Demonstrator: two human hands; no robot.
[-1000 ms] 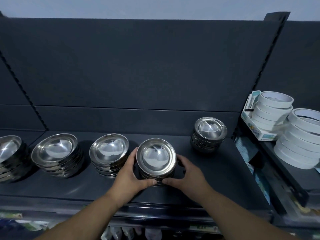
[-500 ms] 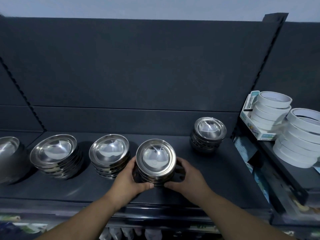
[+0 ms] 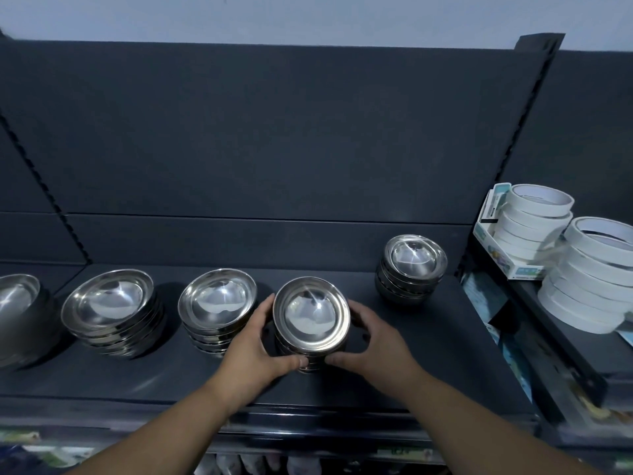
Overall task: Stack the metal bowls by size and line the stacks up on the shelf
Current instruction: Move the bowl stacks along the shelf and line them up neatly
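Five stacks of metal bowls stand on the dark shelf (image 3: pixel 428 354), four of them in a row from left to right. The first stack (image 3: pixel 17 303) is cut off by the left edge, followed by the second stack (image 3: pixel 108 305) and the third stack (image 3: pixel 217 303). The fourth stack (image 3: pixel 311 317) is just right of the third, toward the front. The left hand (image 3: pixel 255 341) and right hand (image 3: pixel 373 341) curl round it from either side, thumbs nearly meeting at its base. The fifth stack (image 3: pixel 412 265) sits apart at the back right. The bowls in each stack cannot be counted. On the neighbouring shelf to the right are two piles of white tape rolls, the boxed pile (image 3: pixel 527 228) and the nearer pile (image 3: pixel 589 279).
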